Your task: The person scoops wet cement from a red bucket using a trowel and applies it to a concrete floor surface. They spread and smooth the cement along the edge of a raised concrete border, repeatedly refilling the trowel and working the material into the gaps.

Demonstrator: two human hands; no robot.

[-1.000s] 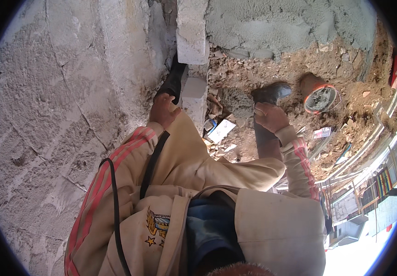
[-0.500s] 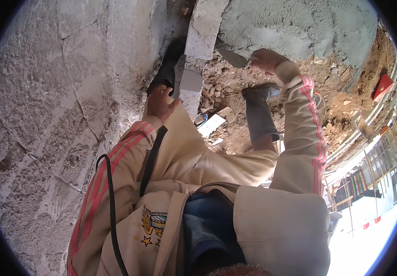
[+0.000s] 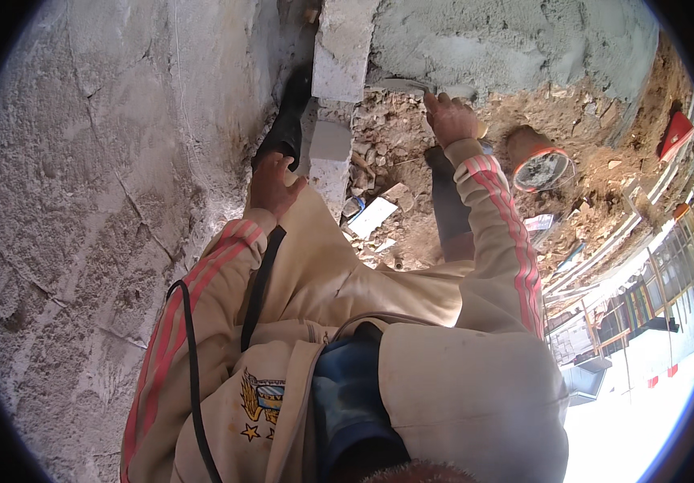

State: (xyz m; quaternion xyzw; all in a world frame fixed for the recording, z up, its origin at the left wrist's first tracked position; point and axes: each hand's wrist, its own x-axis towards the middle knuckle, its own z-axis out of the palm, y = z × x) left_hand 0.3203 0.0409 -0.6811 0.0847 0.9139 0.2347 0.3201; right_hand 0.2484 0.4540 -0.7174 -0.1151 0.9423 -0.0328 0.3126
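My right hand (image 3: 452,119) is closed round the handle of a trowel (image 3: 402,84). Its thin blade lies against the lower edge of the wet grey mortar (image 3: 516,44) on the wall ahead, edge-on to me. The end of the handle pokes out beside my palm. On my bent left knee, just above the black rubber boot (image 3: 287,121), rests my left hand (image 3: 274,189), fingers apart and holding nothing.
Concrete blocks (image 3: 343,48) rise between my legs, beside a rough wall (image 3: 81,201) on the left. A bucket with an orange rim (image 3: 540,167) stands on rubble-strewn soil (image 3: 596,185) to the right. Farther right lies a red object (image 3: 675,135). A black strap (image 3: 262,286) hangs by my left arm.
My right hand and the trowel have moved left, with the blade turned flatter along the mortar's lower edge. The bucket has come into sight. My left hand stays on the knee.
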